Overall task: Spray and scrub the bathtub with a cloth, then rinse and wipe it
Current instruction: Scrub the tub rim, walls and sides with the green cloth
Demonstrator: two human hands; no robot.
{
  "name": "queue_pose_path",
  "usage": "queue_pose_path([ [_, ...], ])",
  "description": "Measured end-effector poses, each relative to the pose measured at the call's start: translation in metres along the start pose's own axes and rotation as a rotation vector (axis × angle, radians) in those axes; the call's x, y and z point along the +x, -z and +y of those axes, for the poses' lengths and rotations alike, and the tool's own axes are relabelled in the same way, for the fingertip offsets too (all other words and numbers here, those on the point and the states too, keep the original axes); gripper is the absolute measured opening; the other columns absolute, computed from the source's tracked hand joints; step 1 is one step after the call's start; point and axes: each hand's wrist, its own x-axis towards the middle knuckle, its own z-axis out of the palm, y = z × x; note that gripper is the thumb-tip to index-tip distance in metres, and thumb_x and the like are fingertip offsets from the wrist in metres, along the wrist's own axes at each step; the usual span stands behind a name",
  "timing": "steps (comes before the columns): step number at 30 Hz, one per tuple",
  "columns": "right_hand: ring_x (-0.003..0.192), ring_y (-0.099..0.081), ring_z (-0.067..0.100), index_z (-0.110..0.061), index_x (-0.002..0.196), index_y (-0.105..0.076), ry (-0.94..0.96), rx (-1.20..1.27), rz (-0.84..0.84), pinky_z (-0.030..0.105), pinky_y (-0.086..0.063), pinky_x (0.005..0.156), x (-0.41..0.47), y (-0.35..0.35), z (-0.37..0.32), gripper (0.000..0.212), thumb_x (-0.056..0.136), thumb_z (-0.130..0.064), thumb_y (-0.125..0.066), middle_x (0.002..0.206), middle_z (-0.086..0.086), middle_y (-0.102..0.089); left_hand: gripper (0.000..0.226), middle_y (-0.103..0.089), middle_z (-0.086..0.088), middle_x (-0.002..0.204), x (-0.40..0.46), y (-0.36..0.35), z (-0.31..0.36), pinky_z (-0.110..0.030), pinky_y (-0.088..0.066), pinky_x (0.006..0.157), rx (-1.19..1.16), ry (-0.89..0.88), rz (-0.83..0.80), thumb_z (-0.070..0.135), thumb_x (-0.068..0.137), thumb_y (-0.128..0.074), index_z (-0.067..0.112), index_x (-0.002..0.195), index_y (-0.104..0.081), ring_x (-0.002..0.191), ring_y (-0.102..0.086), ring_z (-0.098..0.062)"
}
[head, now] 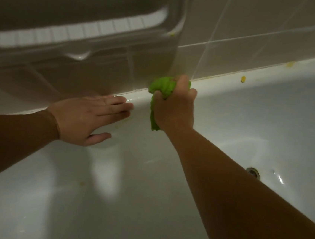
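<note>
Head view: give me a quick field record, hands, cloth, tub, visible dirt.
left hand: fingers straight, flat against the tub's far inner wall just below the rim
right hand: grips the bunched green cloth at the far rim
bathtub: white, glossy
drain: on the tub floor, to the right
yellow spots: on the far rim, along the tiled wall

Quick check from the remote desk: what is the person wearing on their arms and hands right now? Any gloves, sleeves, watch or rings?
Nothing is worn that the head view shows. The left hand and right hand are bare, with no gloves and no rings visible. Both forearms are uncovered as far as the picture's edge, with no sleeve cuff, watch or wristband in sight. The upper arms lie outside the picture.
</note>
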Motion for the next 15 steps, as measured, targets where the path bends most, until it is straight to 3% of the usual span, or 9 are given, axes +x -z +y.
queue_pose_path([
  [5, 0.080, -0.051, 0.018, -0.018, 0.121, -0.044, -0.246, 0.036, 0.057, 0.035, -0.043, 0.079, 0.038, 0.029, 0.034, 0.031, 0.093, -0.016, -0.058, 0.113, 0.008, -0.043, 0.071, -0.034, -0.009, 0.166, 0.008, 0.000, 0.004, -0.041, -0.030, 0.122, 0.015, 0.012, 0.001, 0.047, 0.098, -0.053, 0.005, 0.154, -0.045, 0.153, -0.032, -0.028],
  [7, 0.080, -0.049, 0.020, -0.016, 0.121, -0.046, -0.272, 0.028, 0.069, 0.031, -0.039, 0.076, 0.034, 0.024, 0.027, 0.031, 0.092, -0.014, -0.056, 0.112, 0.010, -0.046, 0.072, -0.035, -0.010, 0.165, 0.010, 0.000, 0.004, -0.039, -0.029, 0.123, 0.023, 0.018, 0.006, 0.048, 0.096, -0.056, 0.004, 0.153, -0.045, 0.153, -0.032, -0.027],
  [10, 0.091, -0.042, 0.024, -0.022, 0.109, -0.057, -0.101, -0.028, 0.039, 0.034, -0.044, 0.080, 0.011, 0.005, 0.008, 0.020, 0.091, -0.018, -0.048, 0.112, 0.006, -0.049, 0.075, -0.033, -0.011, 0.166, 0.015, 0.000, 0.005, -0.041, -0.028, 0.124, 0.019, 0.019, -0.003, 0.049, 0.096, -0.058, 0.004, 0.154, -0.044, 0.154, -0.031, -0.028],
  [12, 0.098, -0.045, 0.025, -0.035, 0.097, -0.049, -0.015, -0.005, -0.051, 0.037, -0.048, 0.083, -0.001, -0.003, -0.002, 0.019, 0.094, -0.017, -0.053, 0.111, 0.003, -0.045, 0.076, -0.032, -0.012, 0.166, 0.018, -0.001, 0.005, -0.044, -0.030, 0.123, 0.014, 0.025, -0.011, 0.050, 0.097, -0.056, 0.004, 0.155, -0.042, 0.154, -0.030, -0.029],
  [15, 0.097, -0.044, 0.020, -0.030, 0.106, -0.051, 0.077, -0.059, -0.123, 0.037, -0.050, 0.080, -0.004, -0.002, 0.007, 0.014, 0.095, -0.024, -0.056, 0.114, 0.002, -0.045, 0.076, -0.031, -0.011, 0.167, 0.018, -0.002, 0.005, -0.048, -0.035, 0.121, -0.002, 0.032, -0.018, 0.051, 0.097, -0.056, 0.005, 0.156, -0.040, 0.155, -0.029, -0.029],
])
